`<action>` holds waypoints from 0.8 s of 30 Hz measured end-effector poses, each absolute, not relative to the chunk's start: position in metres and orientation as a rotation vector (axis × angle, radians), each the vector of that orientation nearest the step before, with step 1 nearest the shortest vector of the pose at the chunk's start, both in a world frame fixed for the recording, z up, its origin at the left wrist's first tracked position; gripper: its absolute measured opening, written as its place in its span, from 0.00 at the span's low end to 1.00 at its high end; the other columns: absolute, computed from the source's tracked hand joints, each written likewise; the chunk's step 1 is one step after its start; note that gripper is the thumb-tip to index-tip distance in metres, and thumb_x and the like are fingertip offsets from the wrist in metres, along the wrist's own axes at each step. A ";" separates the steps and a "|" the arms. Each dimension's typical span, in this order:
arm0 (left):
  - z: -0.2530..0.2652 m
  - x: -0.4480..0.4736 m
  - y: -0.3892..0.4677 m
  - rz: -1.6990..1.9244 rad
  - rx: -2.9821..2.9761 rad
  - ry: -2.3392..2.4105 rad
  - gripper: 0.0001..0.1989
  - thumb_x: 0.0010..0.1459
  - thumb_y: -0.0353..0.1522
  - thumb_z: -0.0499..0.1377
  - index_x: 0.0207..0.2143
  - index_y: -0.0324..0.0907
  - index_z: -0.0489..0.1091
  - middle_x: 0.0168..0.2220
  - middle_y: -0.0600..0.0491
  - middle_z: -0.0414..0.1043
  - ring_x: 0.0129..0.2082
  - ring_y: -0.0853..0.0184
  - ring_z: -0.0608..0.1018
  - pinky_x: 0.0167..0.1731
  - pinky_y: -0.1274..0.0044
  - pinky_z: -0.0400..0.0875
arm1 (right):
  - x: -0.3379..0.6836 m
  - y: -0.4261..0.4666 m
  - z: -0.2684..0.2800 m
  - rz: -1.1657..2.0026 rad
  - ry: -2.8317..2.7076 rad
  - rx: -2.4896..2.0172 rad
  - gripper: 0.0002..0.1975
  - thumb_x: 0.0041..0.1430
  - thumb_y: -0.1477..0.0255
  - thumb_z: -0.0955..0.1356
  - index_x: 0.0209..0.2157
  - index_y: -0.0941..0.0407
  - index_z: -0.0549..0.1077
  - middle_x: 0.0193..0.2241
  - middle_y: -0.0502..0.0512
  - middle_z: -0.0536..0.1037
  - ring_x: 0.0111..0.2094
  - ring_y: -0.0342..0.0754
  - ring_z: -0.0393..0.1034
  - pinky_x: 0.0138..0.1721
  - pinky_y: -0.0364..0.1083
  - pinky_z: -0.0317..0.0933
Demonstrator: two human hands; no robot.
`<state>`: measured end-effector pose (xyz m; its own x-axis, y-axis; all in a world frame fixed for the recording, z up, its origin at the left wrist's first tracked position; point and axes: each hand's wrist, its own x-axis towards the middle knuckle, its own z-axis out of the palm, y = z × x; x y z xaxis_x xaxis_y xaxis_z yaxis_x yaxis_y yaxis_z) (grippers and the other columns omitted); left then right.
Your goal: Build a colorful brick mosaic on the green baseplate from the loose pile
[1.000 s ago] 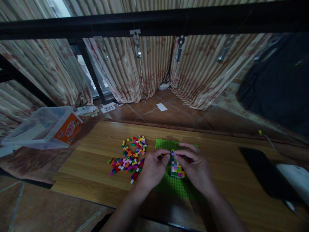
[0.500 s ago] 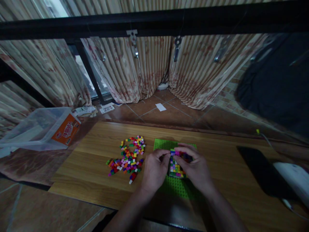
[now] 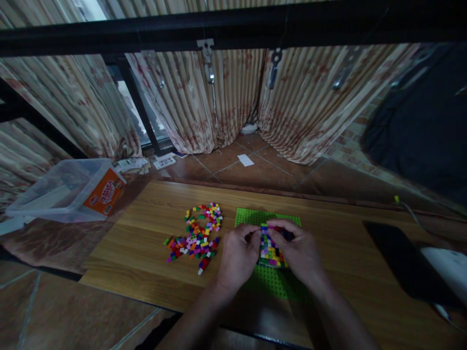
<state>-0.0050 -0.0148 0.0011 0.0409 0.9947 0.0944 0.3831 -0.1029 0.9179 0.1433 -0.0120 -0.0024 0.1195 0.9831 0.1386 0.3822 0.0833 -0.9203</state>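
A low block built of small multicoloured toy bricks (image 3: 270, 253) sits on a green studded baseplate (image 3: 268, 287) on the table. My left hand (image 3: 239, 253) is closed in a pinch at the block's far left corner, thumb and forefinger touching its edge. From the right, my right hand (image 3: 301, 248) reaches over the block, its thumb and bent fingers closed at the far edge near the left fingertips. A blue brick shows between the two hands. The right hand covers the block's right part, and any single loose brick in the fingertips is hidden.
Loose coloured bricks (image 3: 197, 238) lie spread on the wooden table (image 3: 138, 243) left of the baseplate. A black flat object (image 3: 397, 257) and a white object (image 3: 447, 267) are at the right. A clear plastic bin (image 3: 69, 189) stands beyond the table's left end.
The fingers of my right hand have curled in slightly at the block's far edge. My left hand keeps its pinch at the corner. The whole view has shifted a little.
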 end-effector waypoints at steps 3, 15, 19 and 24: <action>0.002 -0.004 -0.014 1.043 1.572 1.430 0.12 0.62 0.34 0.55 0.36 0.41 0.79 0.32 0.51 0.80 0.30 0.68 0.78 0.32 0.79 0.71 | 0.143 -0.011 -0.003 0.829 -1.399 -1.482 0.12 0.54 0.63 0.69 0.36 0.54 0.80 0.34 0.55 0.80 0.34 0.50 0.73 0.37 0.48 0.66; 0.006 -0.002 -0.017 1.026 1.573 1.454 0.14 0.62 0.33 0.54 0.31 0.41 0.78 0.27 0.53 0.77 0.27 0.69 0.76 0.28 0.79 0.67 | 0.148 -0.015 -0.007 0.829 -1.452 -1.528 0.15 0.56 0.58 0.68 0.39 0.53 0.79 0.36 0.55 0.81 0.36 0.51 0.75 0.39 0.50 0.67; 0.007 -0.013 -0.012 1.038 1.634 1.495 0.14 0.63 0.33 0.53 0.32 0.42 0.78 0.29 0.53 0.78 0.28 0.69 0.77 0.30 0.79 0.68 | 0.152 -0.015 -0.007 0.829 -1.445 -1.596 0.17 0.55 0.55 0.68 0.39 0.52 0.80 0.38 0.55 0.82 0.38 0.53 0.76 0.41 0.51 0.68; 0.008 -0.059 0.005 0.922 1.709 1.729 0.12 0.58 0.27 0.54 0.36 0.43 0.79 0.34 0.51 0.80 0.33 0.67 0.79 0.36 0.78 0.70 | 0.153 -0.015 -0.008 0.828 -1.443 -1.642 0.19 0.55 0.54 0.68 0.40 0.51 0.80 0.38 0.55 0.82 0.36 0.53 0.77 0.37 0.50 0.69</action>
